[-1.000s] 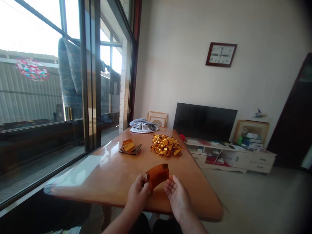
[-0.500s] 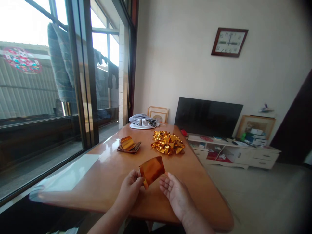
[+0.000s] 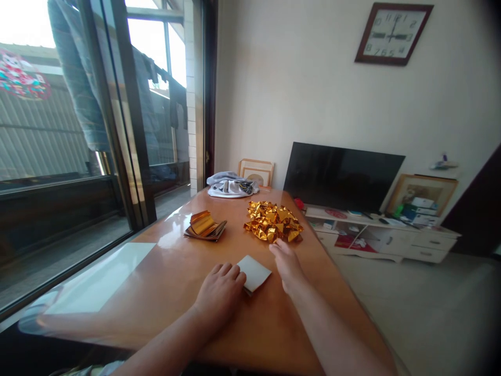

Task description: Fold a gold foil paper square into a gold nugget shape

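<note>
A sheet of foil paper [image 3: 255, 272] lies on the table with its pale side up and looks folded. My left hand [image 3: 221, 287] rests over its left edge, fingers curled and holding it down. To the right of the sheet, my right hand [image 3: 287, 263] is lifted off it, fingers stretched forward and holding nothing visible. Its fingertips are at the near edge of a pile of folded gold foil pieces [image 3: 274, 219]. Farther left is a stack of gold foil sheets [image 3: 205, 227], the top ones curling up.
The wooden table [image 3: 172, 277] has a rounded front edge. Folded clothes [image 3: 230, 185] lie at its far end. A glass sliding door [image 3: 129, 130] runs along the left. A television [image 3: 342, 180] stands on a white cabinet [image 3: 407, 243] beyond, at right.
The foil sheet, held up gold side showing before, now lies pale side up on the table. My left hand has come down onto it; my right hand has moved forward toward the gold pile.
</note>
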